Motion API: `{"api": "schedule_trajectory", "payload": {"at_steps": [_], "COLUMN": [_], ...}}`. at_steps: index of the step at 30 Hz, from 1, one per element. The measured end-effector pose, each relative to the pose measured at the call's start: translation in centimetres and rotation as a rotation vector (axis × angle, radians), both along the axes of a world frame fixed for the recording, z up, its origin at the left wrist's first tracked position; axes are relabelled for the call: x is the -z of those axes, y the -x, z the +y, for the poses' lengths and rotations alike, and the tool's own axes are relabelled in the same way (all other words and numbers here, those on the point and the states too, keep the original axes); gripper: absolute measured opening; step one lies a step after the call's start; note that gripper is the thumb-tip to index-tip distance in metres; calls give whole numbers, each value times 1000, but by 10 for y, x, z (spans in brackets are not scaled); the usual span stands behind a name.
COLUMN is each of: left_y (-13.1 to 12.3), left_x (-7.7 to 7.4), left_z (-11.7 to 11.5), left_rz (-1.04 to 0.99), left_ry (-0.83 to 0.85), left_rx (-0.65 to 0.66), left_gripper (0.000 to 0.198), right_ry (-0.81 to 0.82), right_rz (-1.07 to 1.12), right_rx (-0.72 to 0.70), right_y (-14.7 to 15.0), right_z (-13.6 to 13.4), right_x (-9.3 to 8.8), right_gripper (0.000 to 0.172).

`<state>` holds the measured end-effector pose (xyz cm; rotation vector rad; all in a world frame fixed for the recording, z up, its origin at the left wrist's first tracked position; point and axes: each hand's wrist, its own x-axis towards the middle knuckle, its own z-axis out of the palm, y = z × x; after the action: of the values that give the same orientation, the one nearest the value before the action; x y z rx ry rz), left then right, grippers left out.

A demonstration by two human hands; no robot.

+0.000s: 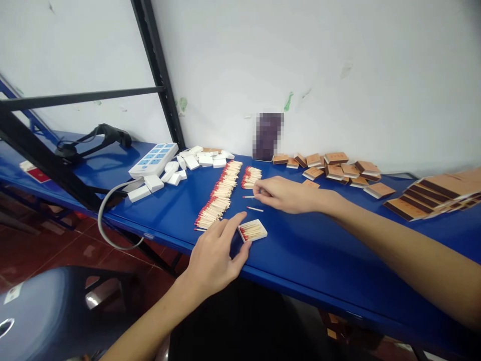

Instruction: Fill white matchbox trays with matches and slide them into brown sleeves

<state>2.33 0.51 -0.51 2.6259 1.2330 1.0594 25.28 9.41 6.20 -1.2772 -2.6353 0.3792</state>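
My left hand (214, 253) steadies a small white matchbox tray (263, 232) at its left end, thumb and index finger touching it. Several red-headed matches (251, 231) lie inside the tray. Beyond it, the fingers of my right hand (287, 194) are pinched at the end of a match (248, 197), low over the table. One loose match (255, 208) lies just in front of that hand. A small heap of matches (251, 177) sits behind my right fingertips. To the left runs a long row of matches (220, 195), heads pointing left.
On the blue table (315, 250), white trays (191, 161) cluster at the back left beside a power strip (154, 159). Brown matchbox sleeves (336, 171) and a flat stack of sleeves (432, 195) lie right. A pixelated phone-shaped object (267, 136) leans on the wall. A stool (56, 311) stands lower left.
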Motion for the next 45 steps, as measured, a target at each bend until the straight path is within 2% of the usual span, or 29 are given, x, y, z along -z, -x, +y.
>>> {"api": "schedule_trajectory", "payload": {"at_steps": [3, 8, 15, 21, 26, 32, 38, 41, 45], "left_y": [0, 1, 1, 2, 2, 3, 5, 5, 4], "left_x": [0, -1, -2, -1, 0, -1, -1, -2, -1], "left_z": [-1, -2, 0, -1, 0, 1, 0, 1, 2], "left_rz": [0, -1, 6, 8, -1, -41, -30, -21, -12], "left_ry": [14, 2, 17, 11, 52, 111, 71, 64, 27], "left_rx": [-5, 6, 2, 5, -6, -8, 34, 68, 79], "left_gripper": [46, 44, 42, 42, 47, 54, 37, 26, 20], "right_ry": [-14, 51, 131, 182, 198, 272, 321, 216, -115], "right_rz": [1, 22, -44, -85, -125, -76, -76, -14, 41], "right_rx": [30, 39, 36, 15, -1, -67, -144, -105, 108], "right_y": [1, 2, 5, 10, 6, 8, 18, 13, 4], "right_z": [2, -4, -12, -15, -17, -31, -43, -31, -2], "right_x": [2, -1, 0, -4, -12, -31, -31, -23, 1], "right_gripper": [16, 13, 18, 12, 9, 11, 12, 16, 10]}}
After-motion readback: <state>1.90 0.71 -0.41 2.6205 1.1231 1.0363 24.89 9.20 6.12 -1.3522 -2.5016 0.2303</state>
